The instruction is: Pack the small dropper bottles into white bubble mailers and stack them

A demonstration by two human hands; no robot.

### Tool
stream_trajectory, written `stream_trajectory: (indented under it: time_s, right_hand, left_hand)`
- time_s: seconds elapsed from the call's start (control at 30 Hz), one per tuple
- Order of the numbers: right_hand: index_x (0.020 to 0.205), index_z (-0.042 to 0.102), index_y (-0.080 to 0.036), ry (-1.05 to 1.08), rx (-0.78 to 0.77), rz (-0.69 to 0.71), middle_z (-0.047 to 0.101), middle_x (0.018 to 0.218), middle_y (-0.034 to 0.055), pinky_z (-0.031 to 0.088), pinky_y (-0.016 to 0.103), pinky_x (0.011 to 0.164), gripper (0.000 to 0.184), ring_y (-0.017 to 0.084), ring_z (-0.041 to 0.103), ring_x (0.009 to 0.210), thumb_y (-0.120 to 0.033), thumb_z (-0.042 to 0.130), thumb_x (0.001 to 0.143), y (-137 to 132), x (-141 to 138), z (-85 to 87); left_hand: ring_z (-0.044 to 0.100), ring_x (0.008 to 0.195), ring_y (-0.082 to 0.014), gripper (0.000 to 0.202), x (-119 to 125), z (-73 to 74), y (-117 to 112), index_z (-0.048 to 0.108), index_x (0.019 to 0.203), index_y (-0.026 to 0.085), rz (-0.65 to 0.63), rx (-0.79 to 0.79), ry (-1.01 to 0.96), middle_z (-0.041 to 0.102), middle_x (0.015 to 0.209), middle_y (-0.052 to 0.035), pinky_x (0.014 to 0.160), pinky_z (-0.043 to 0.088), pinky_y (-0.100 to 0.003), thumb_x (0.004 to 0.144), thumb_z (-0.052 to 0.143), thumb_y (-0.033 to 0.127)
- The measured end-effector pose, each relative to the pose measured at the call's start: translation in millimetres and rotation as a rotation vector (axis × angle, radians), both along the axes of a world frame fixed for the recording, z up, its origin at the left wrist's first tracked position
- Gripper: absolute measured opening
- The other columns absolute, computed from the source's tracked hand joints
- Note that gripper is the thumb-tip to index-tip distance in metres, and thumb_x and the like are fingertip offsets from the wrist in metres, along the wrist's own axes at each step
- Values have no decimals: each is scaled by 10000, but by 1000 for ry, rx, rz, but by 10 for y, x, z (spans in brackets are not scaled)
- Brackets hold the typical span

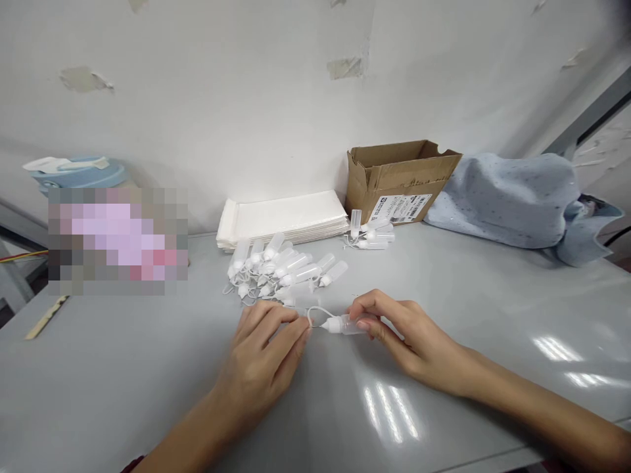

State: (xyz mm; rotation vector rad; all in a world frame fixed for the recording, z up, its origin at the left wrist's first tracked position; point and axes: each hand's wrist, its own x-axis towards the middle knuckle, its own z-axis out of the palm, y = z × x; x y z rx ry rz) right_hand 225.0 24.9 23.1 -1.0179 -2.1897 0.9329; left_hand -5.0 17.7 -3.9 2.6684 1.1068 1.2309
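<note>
Near the middle of the table, my right hand (394,332) grips a small translucent squeeze dropper bottle (348,324) by its body, thumb against fingers. The bottle lies nearly level, its white nozzle pointing left. From its neck a thin white strap (323,310) loops over to my left hand (270,345), whose fingertips are pinched on the strap's end; the cap there is mostly hidden by the fingers. Just beyond my left hand lies a pile of similar dropper bottles (294,264) with looped straps. A smaller group of them (373,238) sits farther right.
A stack of white padded envelopes (286,215) lies against the wall behind the pile. To its right stands an open cardboard box (389,187), beside a pale blue cloth bundle (507,200). At left are a blurred-out item (118,236) and a blue lid (79,174).
</note>
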Motion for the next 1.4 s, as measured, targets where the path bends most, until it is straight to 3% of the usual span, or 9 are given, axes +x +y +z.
stream_trajectory:
  time_s: [1.13, 1.4]
  right_hand:
    - [939, 489, -219, -7, 7, -30, 593, 770, -22, 398, 233, 578, 99, 112, 537, 631, -159, 410, 940, 1, 1, 20]
    - [939, 522, -213, -16, 17, -37, 623, 783, -6, 420, 235, 578, 107, 121, 573, 649, -179, 420, 938, -4, 13, 16]
  left_hand:
    - [514, 742, -178, 183, 8, 29, -36, 613, 915, 163, -30, 43, 0, 628, 775, -37, 668, 419, -338, 814, 573, 15]
    - [511, 759, -168, 183, 3, 38, -52, 609, 932, 158, -63, -11, -17, 637, 789, -37, 687, 421, -338, 833, 548, 16]
